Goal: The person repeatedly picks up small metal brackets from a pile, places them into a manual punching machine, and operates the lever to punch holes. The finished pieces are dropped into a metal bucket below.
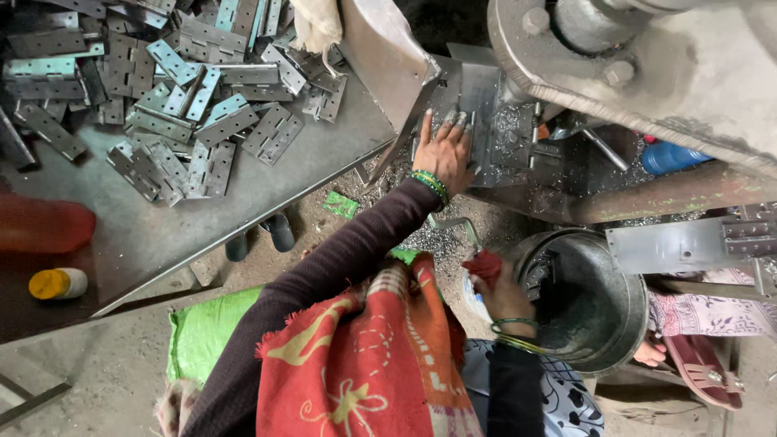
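Left hand (443, 152) spread flat, fingers pressing grey flat metal hinge plate (479, 105) onto press bed under big grey machine head (647, 65). Right hand (503, 293) curled around red cloth (486, 264) at rim of round steel bucket (603, 340). Positioning step, probably; next needs plate squared, fingers clear. Plate dull, holed. Heap of grey hinges (178, 97) on desk (243, 202).

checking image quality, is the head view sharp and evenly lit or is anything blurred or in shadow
Head view: the hinge pile is sharp in even light; the left hand on the press is clear; the bucket interior sits in shadow; the red bottle at the left edge looks soft.
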### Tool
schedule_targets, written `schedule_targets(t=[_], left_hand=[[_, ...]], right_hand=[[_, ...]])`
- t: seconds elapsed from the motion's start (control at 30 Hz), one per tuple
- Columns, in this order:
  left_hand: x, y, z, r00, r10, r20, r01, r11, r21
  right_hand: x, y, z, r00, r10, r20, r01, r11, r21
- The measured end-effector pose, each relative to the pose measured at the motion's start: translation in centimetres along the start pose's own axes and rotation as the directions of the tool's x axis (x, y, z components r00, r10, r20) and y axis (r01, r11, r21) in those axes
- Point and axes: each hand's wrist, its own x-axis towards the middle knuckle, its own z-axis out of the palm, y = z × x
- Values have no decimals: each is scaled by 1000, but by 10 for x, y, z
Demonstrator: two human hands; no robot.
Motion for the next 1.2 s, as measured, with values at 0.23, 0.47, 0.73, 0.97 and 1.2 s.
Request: schedule_targets(t=[0.23, 0.47, 0.73, 0.97, 1.2], left_hand=[[-6, -1, 15, 979, 43, -198, -46, 999, -11], [-5, 2, 18, 987, 23, -158, -35, 996, -77], [-22, -4, 19, 973, 39, -228, -68, 990, -122], [-6, -1, 19, 982, 52, -183, -59, 998, -32], [19, -2, 29, 960, 70, -270, -68, 998, 16]], right_hand=[[15, 8, 4, 998, -60, -15, 60, 998, -29], [-1, 0, -27, 999, -8, -32, 4, 995, -103], [30, 26, 61, 999, -42, 28, 39, 995, 92], [-3, 1, -39, 1000, 15, 8, -13, 983, -184], [2, 1, 12, 995, -73, -63, 75, 997, 35]])
